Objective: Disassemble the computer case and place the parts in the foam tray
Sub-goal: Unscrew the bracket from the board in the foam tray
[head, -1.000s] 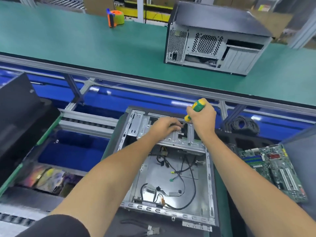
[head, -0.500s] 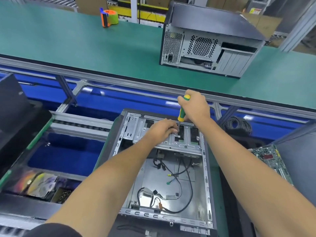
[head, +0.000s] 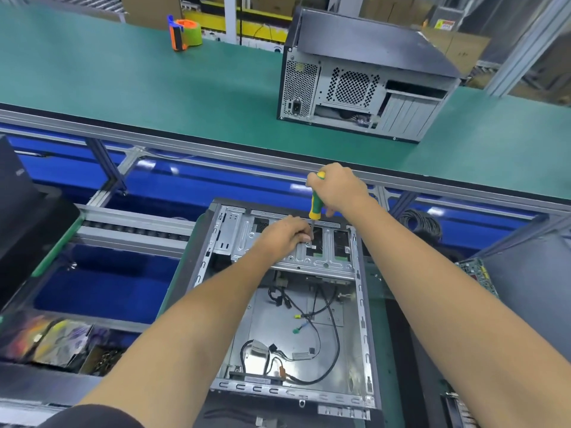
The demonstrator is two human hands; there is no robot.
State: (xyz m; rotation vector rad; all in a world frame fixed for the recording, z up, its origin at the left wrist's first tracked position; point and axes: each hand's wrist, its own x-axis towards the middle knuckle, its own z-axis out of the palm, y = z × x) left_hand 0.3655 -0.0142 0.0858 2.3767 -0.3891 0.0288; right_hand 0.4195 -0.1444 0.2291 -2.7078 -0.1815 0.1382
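Since a second ago the right hand (head: 336, 189) has turned the screwdriver (head: 316, 199) from a slant to nearly upright, and the left hand's fingertips have closed in on its tip. Seen from the head camera, the right hand has its fingers wrapped round the green-and-yellow handle, the shaft pointing down onto the metal drive bracket (head: 312, 257) at the far end of the open computer case (head: 296, 304). The left hand (head: 285, 236) rests on that bracket, fingers curled and pinching right at the screwdriver tip — what they pinch is too small to tell. That case lies flat on the near bench (head: 380, 319), its side off, loose black cables on its floor. A circuit board (head: 475, 273) lies to the right. On the green bench (head: 123, 88) beyond stand a closed computer case (head: 364, 84) and a tape dispenser (head: 184, 32).
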